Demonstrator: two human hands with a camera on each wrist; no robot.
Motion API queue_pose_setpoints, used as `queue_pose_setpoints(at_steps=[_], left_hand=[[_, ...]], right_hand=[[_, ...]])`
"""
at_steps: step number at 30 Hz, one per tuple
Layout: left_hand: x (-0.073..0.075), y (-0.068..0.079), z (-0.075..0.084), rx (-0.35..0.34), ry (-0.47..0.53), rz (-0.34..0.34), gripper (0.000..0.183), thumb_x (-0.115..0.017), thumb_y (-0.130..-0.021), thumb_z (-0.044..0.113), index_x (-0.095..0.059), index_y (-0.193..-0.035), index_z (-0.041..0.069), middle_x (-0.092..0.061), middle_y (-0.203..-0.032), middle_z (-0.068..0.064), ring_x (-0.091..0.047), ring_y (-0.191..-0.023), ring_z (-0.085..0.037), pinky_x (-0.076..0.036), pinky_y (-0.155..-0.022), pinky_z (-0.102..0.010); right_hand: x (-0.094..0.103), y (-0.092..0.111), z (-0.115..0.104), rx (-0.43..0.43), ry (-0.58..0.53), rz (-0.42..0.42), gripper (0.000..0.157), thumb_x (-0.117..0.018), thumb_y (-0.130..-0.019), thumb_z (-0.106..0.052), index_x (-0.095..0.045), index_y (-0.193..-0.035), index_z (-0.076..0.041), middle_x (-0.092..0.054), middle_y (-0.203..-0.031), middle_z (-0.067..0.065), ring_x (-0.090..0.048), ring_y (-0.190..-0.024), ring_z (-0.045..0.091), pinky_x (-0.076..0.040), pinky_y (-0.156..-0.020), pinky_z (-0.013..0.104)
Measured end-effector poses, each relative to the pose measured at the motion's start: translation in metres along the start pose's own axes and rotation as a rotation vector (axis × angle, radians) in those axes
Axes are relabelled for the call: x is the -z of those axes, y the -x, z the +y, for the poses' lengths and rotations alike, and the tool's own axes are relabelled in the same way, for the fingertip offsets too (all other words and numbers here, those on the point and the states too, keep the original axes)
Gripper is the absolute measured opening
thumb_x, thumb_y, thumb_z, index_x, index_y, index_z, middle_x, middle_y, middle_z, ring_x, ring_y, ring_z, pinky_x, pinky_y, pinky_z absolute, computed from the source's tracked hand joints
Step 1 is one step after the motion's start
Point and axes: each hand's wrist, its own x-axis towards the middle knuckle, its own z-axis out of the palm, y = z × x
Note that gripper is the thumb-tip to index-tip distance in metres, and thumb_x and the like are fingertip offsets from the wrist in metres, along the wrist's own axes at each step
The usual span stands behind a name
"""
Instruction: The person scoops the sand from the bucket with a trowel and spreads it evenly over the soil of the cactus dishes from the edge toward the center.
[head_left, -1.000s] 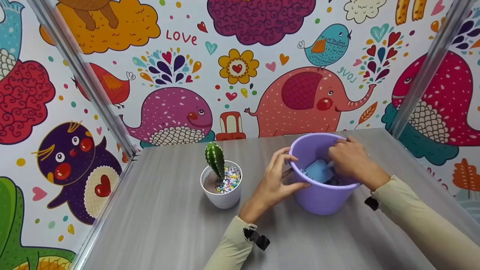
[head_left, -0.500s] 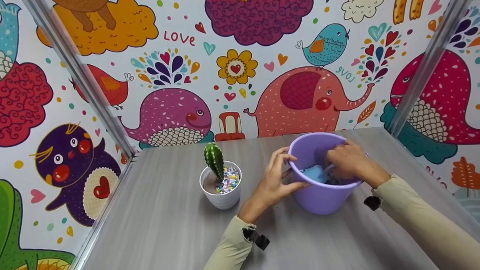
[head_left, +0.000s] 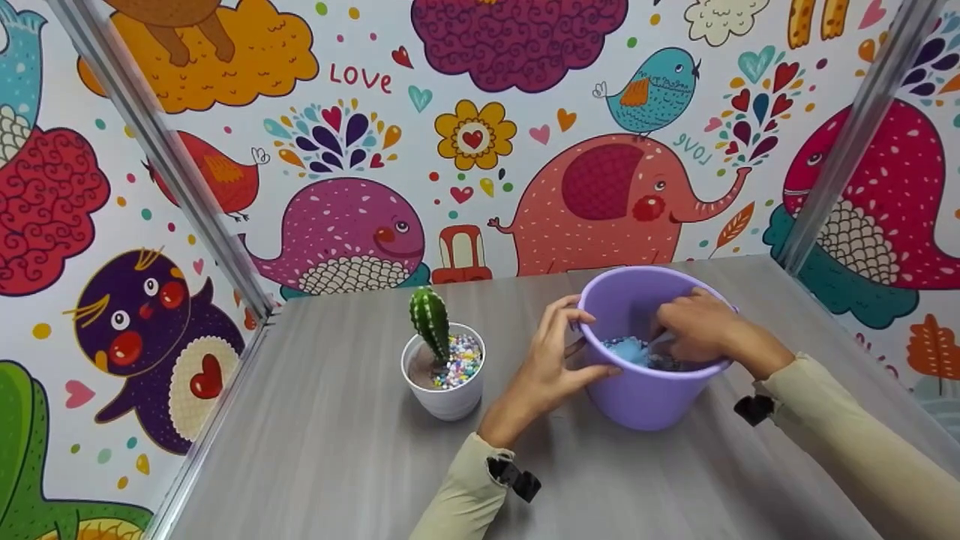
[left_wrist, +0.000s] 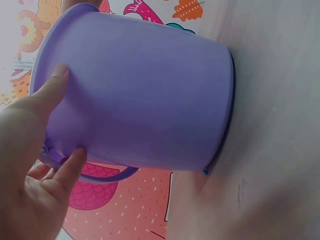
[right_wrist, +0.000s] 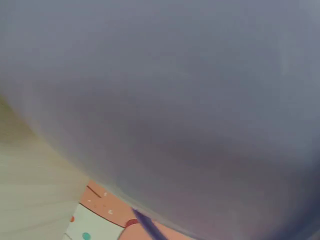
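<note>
In the head view, a purple bucket (head_left: 645,405) stands at the right of the table with small coloured beads at its bottom. My left hand (head_left: 551,364) holds its left side, thumb on the near wall and fingers at the rim. The left wrist view shows the thumb and fingers spread along the bucket wall beside the handle (left_wrist: 110,176). My right hand (head_left: 697,326) reaches inside and grips the handle of a light blue toy shovel (head_left: 628,350), whose blade lies among the beads. The bucket wall fills most of the right wrist view, hiding the right hand there.
A white pot (head_left: 450,401) with a green cactus (head_left: 430,322) stands left of the bucket. Brown material and coloured beads (head_left: 461,360) share its top. A patterned wall (head_left: 480,202) rises behind the grey table (head_left: 330,420), with metal posts (head_left: 180,165) at its corners.
The shovel has moved lower and flatter into the beads, so less of its blade shows. The right hand has shifted slightly with it; the left hand stays on the bucket.
</note>
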Motion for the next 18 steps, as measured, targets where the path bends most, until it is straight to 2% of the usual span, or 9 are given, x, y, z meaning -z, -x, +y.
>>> queue_pose_setpoints(at_steps=[4, 10, 18], left_hand=[[0.000, 0.001, 0.000, 0.002, 0.005, 0.005, 0.069, -0.097, -0.080, 0.017, -0.054, -0.134, 0.011, -0.037, -0.164, -0.010, -0.051, -0.151, -0.027, -0.056, -0.107, -0.029], [0.000, 0.002, -0.002, 0.005, 0.035, 0.004, 0.070, -0.097, -0.081, 0.016, -0.054, -0.135, 0.013, -0.036, -0.165, -0.008, -0.049, -0.153, -0.034, -0.056, -0.108, -0.029], [0.000, 0.001, -0.004, 0.004, 0.052, 0.003, 0.070, -0.097, -0.081, 0.015, -0.054, -0.135, 0.010, -0.035, -0.167, -0.008, -0.047, -0.155, -0.030, -0.055, -0.109, -0.027]], right_hand=[[0.003, 0.005, -0.002, -0.006, -0.024, 0.055, 0.016, -0.085, -0.082, -0.011, -0.083, -0.098, -0.014, -0.080, -0.095, 0.002, -0.070, -0.095, 0.030, -0.042, -0.101, 0.067], [0.016, 0.010, 0.001, -0.019, -0.065, 0.083, 0.015, -0.086, -0.086, -0.019, -0.086, -0.101, -0.017, -0.082, -0.096, -0.003, -0.070, -0.095, 0.023, -0.040, -0.088, 0.052], [0.033, 0.022, 0.010, -0.092, -0.132, 0.107, 0.019, -0.084, -0.092, -0.021, -0.086, -0.110, -0.016, -0.084, -0.105, 0.001, -0.072, -0.105, 0.029, -0.041, -0.094, 0.058]])
